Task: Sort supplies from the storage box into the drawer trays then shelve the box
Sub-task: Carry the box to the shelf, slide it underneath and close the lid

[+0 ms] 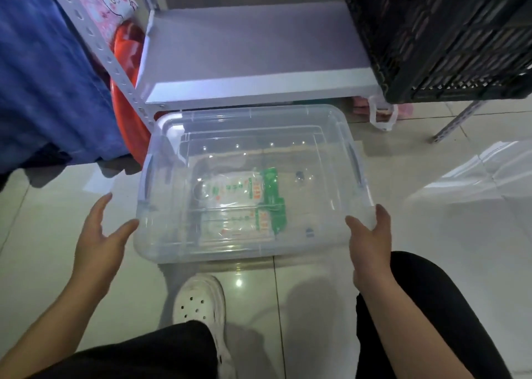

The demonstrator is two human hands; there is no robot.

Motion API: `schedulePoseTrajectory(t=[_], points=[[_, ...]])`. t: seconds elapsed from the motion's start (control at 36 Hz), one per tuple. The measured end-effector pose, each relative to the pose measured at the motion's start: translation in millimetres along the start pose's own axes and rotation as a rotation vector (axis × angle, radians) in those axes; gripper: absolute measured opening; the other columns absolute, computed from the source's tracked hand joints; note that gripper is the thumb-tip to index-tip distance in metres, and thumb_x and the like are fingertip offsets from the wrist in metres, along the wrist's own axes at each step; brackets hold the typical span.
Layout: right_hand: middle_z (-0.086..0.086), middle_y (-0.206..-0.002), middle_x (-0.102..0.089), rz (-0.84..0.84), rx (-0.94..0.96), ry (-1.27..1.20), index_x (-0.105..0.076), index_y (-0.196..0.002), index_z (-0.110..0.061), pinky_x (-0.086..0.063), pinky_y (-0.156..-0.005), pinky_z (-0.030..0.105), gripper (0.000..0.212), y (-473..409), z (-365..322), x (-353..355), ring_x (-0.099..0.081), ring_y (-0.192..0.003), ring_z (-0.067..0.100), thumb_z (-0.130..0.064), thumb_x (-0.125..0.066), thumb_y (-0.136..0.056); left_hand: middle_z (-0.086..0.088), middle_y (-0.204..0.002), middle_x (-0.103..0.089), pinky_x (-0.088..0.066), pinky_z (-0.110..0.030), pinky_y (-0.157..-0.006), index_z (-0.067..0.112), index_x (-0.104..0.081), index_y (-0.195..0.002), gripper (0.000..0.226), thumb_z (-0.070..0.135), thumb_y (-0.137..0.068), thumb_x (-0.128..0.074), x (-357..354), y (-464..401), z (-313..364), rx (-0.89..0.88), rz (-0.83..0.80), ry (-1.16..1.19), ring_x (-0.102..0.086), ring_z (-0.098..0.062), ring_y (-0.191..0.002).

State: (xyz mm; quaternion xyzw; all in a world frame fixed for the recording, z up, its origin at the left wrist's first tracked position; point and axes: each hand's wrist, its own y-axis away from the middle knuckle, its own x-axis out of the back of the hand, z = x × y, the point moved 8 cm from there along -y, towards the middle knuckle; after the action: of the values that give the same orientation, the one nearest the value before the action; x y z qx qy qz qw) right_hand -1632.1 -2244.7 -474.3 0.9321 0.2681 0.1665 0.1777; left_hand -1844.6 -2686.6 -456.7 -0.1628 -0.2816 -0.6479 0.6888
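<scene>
A clear plastic storage box (331,136) sits on the tiled floor just in front of a low white shelf (253,53). Inside it lie two clear packets with green and orange print (244,203) and a small dark item (299,175). My left hand (100,231) is spread beside the box's near left corner, thumb almost touching it. My right hand (371,234) is pressed against the near right corner, fingers along the rim. Whether the box is lifted off the floor I cannot tell.
A black slatted crate (440,38) stands on the shelf's right side. Blue cloth (49,70) hangs at the left beside a perforated white post (115,64) and a red basin (129,70). A clear lid or bin (483,174) lies at the right. My white shoe (201,301) is below the box.
</scene>
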Motion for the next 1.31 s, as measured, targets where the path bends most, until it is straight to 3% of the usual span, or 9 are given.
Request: schedulePoseTrajectory(t=[0.14,0.36,0.5,0.69,0.92,1.06,1.11,1.17,1.31], points=[[-0.004,-0.133,-0.056,0.016,-0.227,-0.323,-0.043,-0.137,-0.039,-0.052,-0.092,0.049,0.062,3.7,33.8,-4.1,-0.059,-0.114,0.02,-0.011,-0.064,-0.087,0.005,-0.129,-0.064,-0.042,-0.038,-0.096,0.028,-0.066,-0.123,0.03,0.021,-0.096,-0.054,-42.6,35.1,-54.1,0.437,-0.276,0.672,-0.062,-0.014,-0.105],[0.0,-0.135,-0.055,-0.015,-0.296,-0.377,-0.046,-0.134,-0.039,-0.045,-0.1,0.056,0.064,0.0,24.0,-6.3,-0.053,-0.122,0.024,-0.006,-0.066,-0.082,0.008,-0.118,-0.071,-0.056,-0.044,-0.079,0.034,-0.067,-0.121,0.041,0.014,-0.086,-0.066,-57.2,32.7,-29.9,0.391,-0.368,0.727,-0.068,-0.019,-0.104],[-0.003,-0.129,-0.062,-0.092,-0.267,-0.4,-0.054,-0.131,-0.029,-0.039,-0.106,0.055,0.048,6.3,-9.1,-1.3,-0.054,-0.122,0.023,-0.014,-0.066,-0.087,0.003,-0.113,-0.069,-0.055,-0.063,-0.084,0.021,-0.066,-0.121,0.04,0.009,-0.084,-0.063,-38.3,21.3,-7.4,0.392,-0.343,0.806,-0.062,-0.029,-0.109],[-0.009,-0.123,-0.068,-0.147,-0.136,-0.465,-0.063,-0.121,-0.033,-0.035,-0.11,0.052,0.039,32.8,-65.5,18.1,-0.057,-0.12,0.015,-0.02,-0.069,-0.085,-0.018,-0.147,-0.051,-0.046,-0.074,-0.089,0.014,-0.059,-0.122,0.034,0.012,-0.088,-0.058,-5.4,37.4,42.4,0.398,-0.444,0.885,-0.05,-0.042,-0.133],[-0.012,-0.113,-0.073,-0.21,0.174,-0.574,-0.071,-0.102,-0.038,-0.041,-0.104,0.053,0.025,64.0,-165.0,56.9,-0.065,-0.113,0.012,-0.02,-0.068,-0.083,-0.011,-0.137,-0.063,-0.044,-0.078,-0.086,0.024,-0.078,-0.106,0.035,0.024,-0.072,-0.077,40.8,43.0,137.7,0.166,-0.511,0.937,-0.061,-0.038,-0.123],[-0.008,-0.131,-0.065,-0.259,0.307,-0.646,-0.06,-0.13,-0.03,-0.039,-0.106,0.052,0.055,59.3,-214.4,65.7,-0.058,-0.124,0.015,-0.029,-0.071,-0.076,-0.015,-0.137,-0.062,-0.047,-0.076,-0.085,0.021,-0.067,-0.128,0.065,0.026,-0.065,-0.084,57.1,31.4,184.2,0.08,-0.468,0.984,-0.062,-0.047,-0.118],[-0.008,-0.124,-0.066,-0.316,0.386,-0.635,-0.064,-0.119,-0.032,-0.04,-0.103,0.05,0.041,51.1,-230.1,61.1,-0.06,-0.121,0.018,-0.025,-0.069,-0.079,-0.021,-0.137,-0.06,-0.048,-0.074,-0.086,0.018,-0.063,-0.13,0.074,0.028,-0.061,-0.087,54.0,25.0,197.3,0.093,-0.457,0.979,-0.063,-0.053,-0.112],[-0.008,-0.117,-0.069,-0.399,0.481,-0.577,-0.063,-0.117,-0.032,-0.045,-0.096,0.046,0.036,38.6,-240.4,50.9,-0.066,-0.112,0.016,-0.016,-0.068,-0.085,-0.024,-0.135,-0.06,-0.05,-0.071,-0.088,0.013,-0.068,-0.123,0.066,0.03,-0.062,-0.086,45.3,20.7,211.3,0.104,-0.463,0.962,-0.065,-0.052,-0.107],[0.0,-0.133,-0.062,-0.48,0.618,-0.227,-0.046,-0.139,-0.03,-0.051,-0.099,0.053,0.075,2.1,-231.9,27.3,-0.061,-0.12,0.021,-0.011,-0.082,-0.076,-0.032,-0.123,-0.061,-0.058,-0.06,-0.076,0.012,-0.052,-0.138,0.058,0.025,-0.084,-0.069,23.0,10.1,234.2,-0.01,-0.384,0.796,-0.068,-0.046,-0.095]])
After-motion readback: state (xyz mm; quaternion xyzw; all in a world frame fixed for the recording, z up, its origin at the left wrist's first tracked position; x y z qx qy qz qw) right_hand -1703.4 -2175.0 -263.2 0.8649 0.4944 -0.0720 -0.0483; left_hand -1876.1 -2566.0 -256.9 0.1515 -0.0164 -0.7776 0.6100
